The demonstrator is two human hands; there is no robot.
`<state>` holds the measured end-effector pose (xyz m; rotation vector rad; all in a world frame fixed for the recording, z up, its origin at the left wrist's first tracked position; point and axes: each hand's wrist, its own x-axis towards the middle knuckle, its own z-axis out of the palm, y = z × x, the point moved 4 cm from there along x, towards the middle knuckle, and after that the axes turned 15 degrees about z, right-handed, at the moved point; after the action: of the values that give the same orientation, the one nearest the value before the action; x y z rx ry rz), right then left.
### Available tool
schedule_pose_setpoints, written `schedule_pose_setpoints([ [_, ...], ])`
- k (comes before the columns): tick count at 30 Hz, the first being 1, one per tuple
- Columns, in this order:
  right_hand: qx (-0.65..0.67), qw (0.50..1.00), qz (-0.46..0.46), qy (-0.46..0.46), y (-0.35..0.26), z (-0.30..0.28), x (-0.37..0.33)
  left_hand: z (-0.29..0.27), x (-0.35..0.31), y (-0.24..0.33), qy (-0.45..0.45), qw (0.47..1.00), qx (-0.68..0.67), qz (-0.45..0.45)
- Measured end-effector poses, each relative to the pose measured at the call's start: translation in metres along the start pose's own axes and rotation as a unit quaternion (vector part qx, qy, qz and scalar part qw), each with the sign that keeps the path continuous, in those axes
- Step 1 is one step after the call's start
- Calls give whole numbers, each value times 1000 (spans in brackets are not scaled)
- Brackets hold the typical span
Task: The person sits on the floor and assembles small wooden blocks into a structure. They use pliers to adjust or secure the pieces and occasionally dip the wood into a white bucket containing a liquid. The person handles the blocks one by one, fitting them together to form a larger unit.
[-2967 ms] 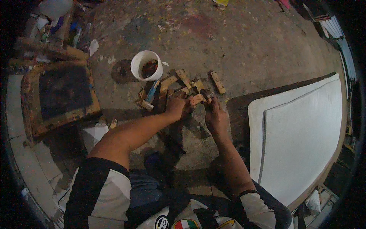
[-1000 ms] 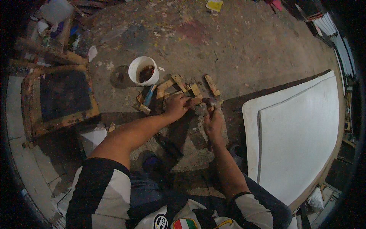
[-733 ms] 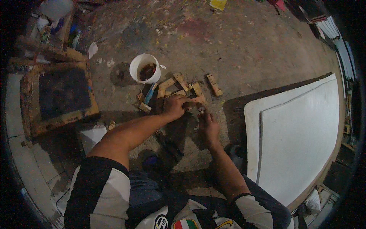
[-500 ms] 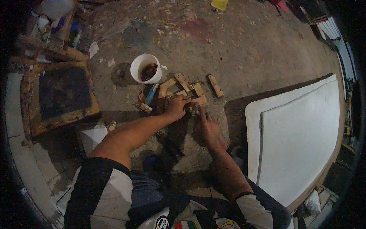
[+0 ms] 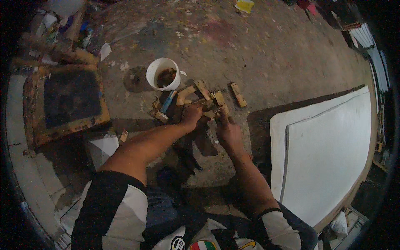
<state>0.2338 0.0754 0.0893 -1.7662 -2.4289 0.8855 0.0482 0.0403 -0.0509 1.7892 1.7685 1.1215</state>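
Observation:
Both hands are close together among small wooden blocks on the floor. My left hand (image 5: 192,116) has its fingers closed at the near side of the pile; what they grip is hidden by the hand and shadow. Opposite it, my right hand (image 5: 229,132) has curled fingers, its fingertips meeting at the near end of a wooden block (image 5: 219,98). Whether they hold a piece is too dark to tell. Several more blocks lie just beyond, one a wooden block (image 5: 202,90) with dark spots. A blue-painted strip (image 5: 168,101) leans left of my left hand.
Behind the blocks stands a white bucket (image 5: 175,69) with dark brown contents. A lone wooden block (image 5: 238,95) lies to the right. Large white boards (image 5: 329,154) take up the right side. A framed dark screen (image 5: 71,98) rests at left, near a white container (image 5: 104,146).
My right hand's outstretched index finger has curled in, and its fingertips have drawn together. The pale reddish block between my hands no longer shows clearly. The view has shifted slightly.

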Motion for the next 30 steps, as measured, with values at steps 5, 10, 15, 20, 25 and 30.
schedule_pose_setpoints([
  [5, -23, 999, 29, 37, -12, -14, -7, -21, 15, 37, -152, 984, 81, -49],
  [10, 103, 989, 42, 94, 15, -3, 4, -19, 19, 50, -55, 997, 27, 40],
  [15, 106, 985, 72, 116, -20, -43, 0, 7, 1, 11, -202, 975, 87, 25],
  [20, 135, 977, 125, 110, 13, -46, 11, 10, 25, 35, -93, 991, 92, 36],
  [25, 131, 979, 100, 122, 55, -27, 20, 20, 26, 6, -131, 986, 60, -90],
  [30, 164, 973, 113, 116, 27, -35, 12, 21, 12, -3, -65, 993, 14, -97],
])
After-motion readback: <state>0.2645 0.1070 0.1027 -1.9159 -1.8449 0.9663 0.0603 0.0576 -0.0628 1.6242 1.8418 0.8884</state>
